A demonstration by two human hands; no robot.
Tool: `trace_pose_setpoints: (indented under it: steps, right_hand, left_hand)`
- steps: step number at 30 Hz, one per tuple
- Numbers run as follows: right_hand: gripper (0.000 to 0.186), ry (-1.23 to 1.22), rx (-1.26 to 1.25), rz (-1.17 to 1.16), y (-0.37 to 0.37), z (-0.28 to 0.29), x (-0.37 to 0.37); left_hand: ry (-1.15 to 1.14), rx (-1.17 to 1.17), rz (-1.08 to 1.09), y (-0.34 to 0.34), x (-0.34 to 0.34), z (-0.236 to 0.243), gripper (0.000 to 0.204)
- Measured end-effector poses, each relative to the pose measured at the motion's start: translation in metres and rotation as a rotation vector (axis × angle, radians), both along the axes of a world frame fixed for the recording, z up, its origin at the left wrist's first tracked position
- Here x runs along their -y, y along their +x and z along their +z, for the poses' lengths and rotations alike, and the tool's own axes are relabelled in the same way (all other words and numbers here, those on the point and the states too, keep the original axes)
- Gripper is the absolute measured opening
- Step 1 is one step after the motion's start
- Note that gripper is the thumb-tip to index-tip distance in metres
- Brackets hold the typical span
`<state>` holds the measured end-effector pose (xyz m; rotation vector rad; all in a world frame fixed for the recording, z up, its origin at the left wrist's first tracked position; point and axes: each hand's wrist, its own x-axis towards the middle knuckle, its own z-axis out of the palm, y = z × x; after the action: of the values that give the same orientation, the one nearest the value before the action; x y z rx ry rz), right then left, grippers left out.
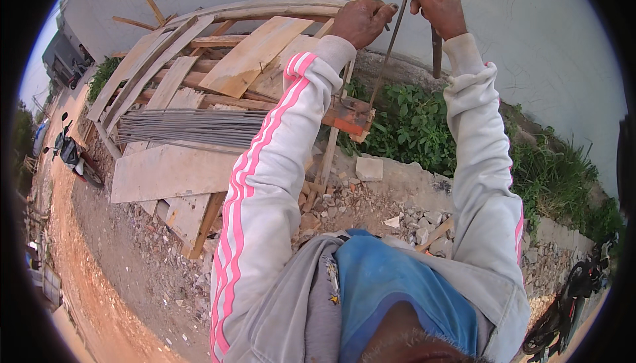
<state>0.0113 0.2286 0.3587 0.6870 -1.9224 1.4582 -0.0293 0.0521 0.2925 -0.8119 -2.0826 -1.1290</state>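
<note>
My right hand is raised at the top, wrapped round a thick brown metal pipe. Its fingertips touch a thin steel rod, which slants down to an orange-red block on the end of a wooden stand. To the left, my left hand is closed with thumb and fingers together. A short dark end pokes out below its fingers, too small to name. Beyond my left sleeve, a bundle of thin steel rods lies across boards; my forearm hides one end.
Wooden planks are stacked against a grey wall. Green weeds grow along its foot. A pale broken block lies among rubble. Motorbikes stand at far left and lower right, beside a dirt road.
</note>
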Motion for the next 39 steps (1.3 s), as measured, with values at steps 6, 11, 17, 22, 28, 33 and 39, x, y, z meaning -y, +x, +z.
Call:
trace_pose_setpoints:
  steps: [6,11,17,22,28,33,39]
  right_hand:
    - [0.023,0.006,-0.041,0.062,-0.049,-0.004,-0.025]
    - [0.022,-0.032,-0.035,0.036,-0.044,-0.004,-0.040]
    - [0.021,-0.059,-0.069,0.075,-0.043,-0.011,-0.060]
    - [0.022,-0.071,0.004,0.041,-0.032,-0.012,-0.069]
    - [0.022,-0.087,0.007,0.117,-0.019,-0.014,-0.072]
    - [0.036,0.015,-0.057,0.115,-0.053,-0.024,-0.085]
    - [0.022,0.102,-0.289,-0.069,-0.052,-0.006,-0.093]
  left_hand:
    - [0.278,0.100,0.016,-0.030,-0.030,-0.011,0.042]
    - [0.325,0.161,0.020,-0.043,-0.029,-0.016,0.035]
    - [0.313,0.125,-0.021,-0.048,-0.030,-0.016,0.035]
    - [0.298,0.133,0.013,-0.046,-0.026,-0.015,0.034]
    - [0.281,0.196,-0.040,-0.033,-0.025,-0.011,0.033]
    - [0.255,0.266,-0.035,-0.022,-0.057,-0.008,0.039]
    - [0.247,0.359,-0.136,-0.011,-0.030,-0.027,0.039]
